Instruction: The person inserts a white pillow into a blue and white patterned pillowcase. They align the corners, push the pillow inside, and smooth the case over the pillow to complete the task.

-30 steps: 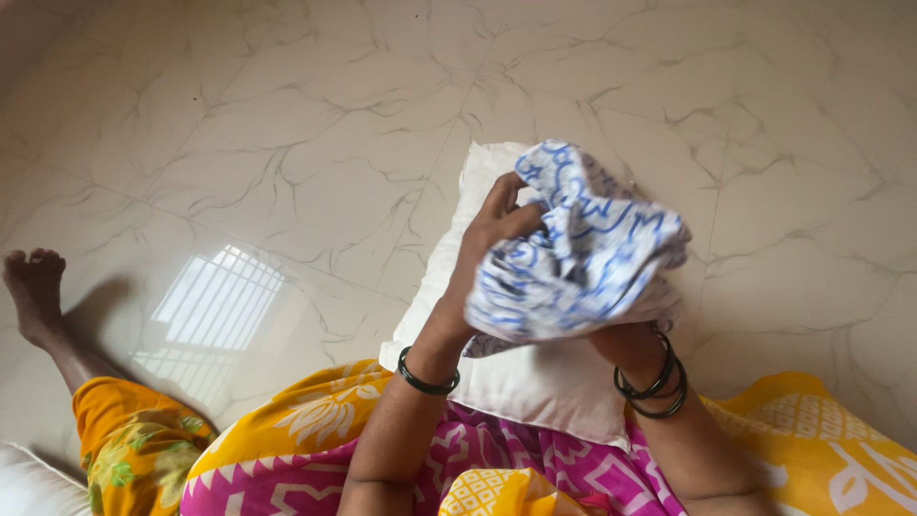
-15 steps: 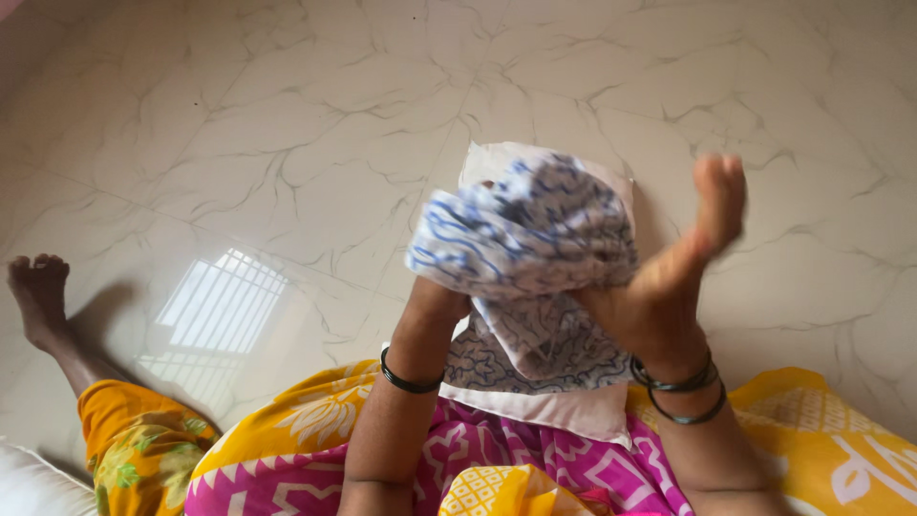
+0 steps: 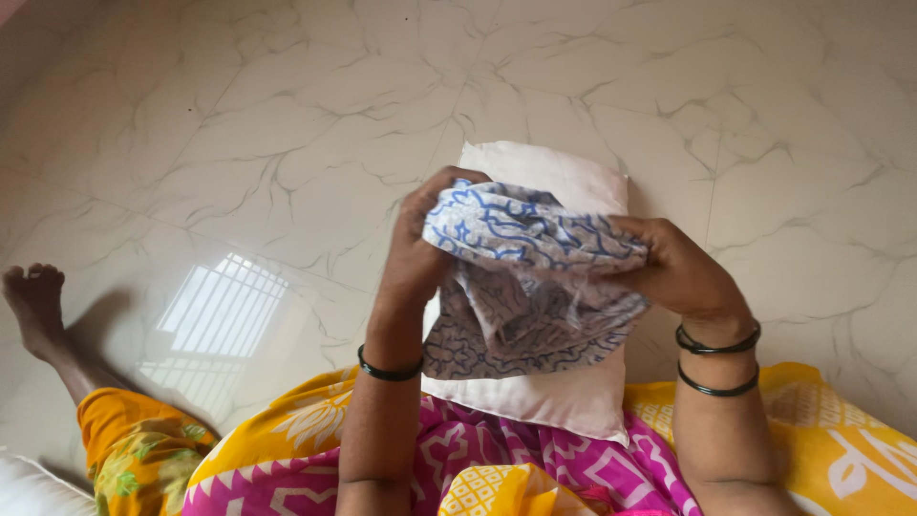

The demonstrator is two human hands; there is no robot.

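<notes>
Two hands, one cloth: both the left hand [image 3: 420,258] and the right hand [image 3: 680,277] are clamped on the bunched blue-and-white patterned cover [image 3: 530,277], held up in front of the person.
Cover: gathered into a roll across the top, its loose end hanging down toward 6 o'clock; it sits over the middle of the white pillow [image 3: 549,392].
What has changed: half a second ago the right hand was flung open, off at 3 o'clock; now its fingers are closed on the cover's right edge. The left hand has kept its grip throughout. I would judge the cloth is now stretched between both hands, so it can be spread or drawn apart.
Pillow: plain white, lying lengthwise from the lap out toward 12 o'clock, its far corners showing above the cover.
Wrists: one dark bangle at the left, two at the right.
Lap: pink, yellow and white patterned garment [image 3: 535,468] at 6 o'clock.
Floor: pale marble-veined floor [image 3: 239,124] all round; a bare foot [image 3: 33,296] at 9 o'clock.
Packages, labels, signs: none seen.
</notes>
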